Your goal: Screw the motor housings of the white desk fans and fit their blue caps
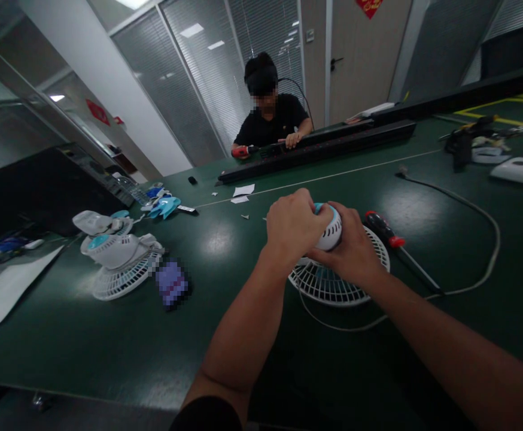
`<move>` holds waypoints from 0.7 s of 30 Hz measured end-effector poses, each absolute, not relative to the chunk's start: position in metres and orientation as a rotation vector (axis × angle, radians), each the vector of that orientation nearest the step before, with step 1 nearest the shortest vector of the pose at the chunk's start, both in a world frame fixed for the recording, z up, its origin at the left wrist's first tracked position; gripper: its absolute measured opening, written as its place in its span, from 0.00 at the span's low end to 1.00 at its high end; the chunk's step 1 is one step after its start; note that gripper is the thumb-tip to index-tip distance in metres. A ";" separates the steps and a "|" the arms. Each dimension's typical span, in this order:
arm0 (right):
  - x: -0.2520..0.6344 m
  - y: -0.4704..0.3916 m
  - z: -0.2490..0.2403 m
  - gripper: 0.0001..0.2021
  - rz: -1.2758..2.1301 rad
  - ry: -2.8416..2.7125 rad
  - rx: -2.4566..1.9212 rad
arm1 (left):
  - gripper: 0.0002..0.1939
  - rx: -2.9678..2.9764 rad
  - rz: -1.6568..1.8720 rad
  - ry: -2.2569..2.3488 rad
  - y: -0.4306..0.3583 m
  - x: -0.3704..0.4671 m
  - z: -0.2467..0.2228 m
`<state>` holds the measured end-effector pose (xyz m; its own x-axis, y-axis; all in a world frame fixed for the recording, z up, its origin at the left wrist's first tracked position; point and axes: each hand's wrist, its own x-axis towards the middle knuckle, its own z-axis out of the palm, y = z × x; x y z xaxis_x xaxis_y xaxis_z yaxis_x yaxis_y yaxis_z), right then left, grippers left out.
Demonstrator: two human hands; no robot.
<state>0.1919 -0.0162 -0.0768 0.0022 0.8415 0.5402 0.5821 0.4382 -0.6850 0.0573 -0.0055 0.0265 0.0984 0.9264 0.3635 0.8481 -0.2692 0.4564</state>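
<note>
Both of my hands are closed around the white, slotted motor housing [332, 235] of a small fan, which has a light-blue part on top. My left hand [294, 221] grips it from the left and above, its thumb across the top. From the right, my right hand [353, 245] wraps the housing's side. Beneath them the fan's round white grille [333, 287] lies face down on the green table, with blue blades faintly visible through the bars. A power cord [490, 239] loops from the fan around to the right. Much of the housing is hidden by my fingers.
A red-and-black screwdriver [389, 233] lies right of the grille, touching the cord. More white fan parts [124, 263] sit at left beside a blurred purple item [172, 284]. Across the table, a person [274, 114] holds a red tool [242, 152] by a long black bar [319, 152].
</note>
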 end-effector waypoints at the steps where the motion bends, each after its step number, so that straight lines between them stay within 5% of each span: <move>1: 0.192 -0.016 -0.076 0.50 0.324 -1.685 -1.255 | 0.13 2.236 0.907 1.786 -0.005 0.056 0.027; 21: 0.190 -0.017 -0.073 0.51 0.320 -1.692 -1.296 | 0.06 1.708 0.785 0.784 0.032 0.009 0.013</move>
<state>0.1904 -0.0166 -0.0734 0.0095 0.8562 0.5165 0.6085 0.4049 -0.6825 0.0089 0.0322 0.0126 0.5702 0.8120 0.1246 0.1237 -0.2348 0.9641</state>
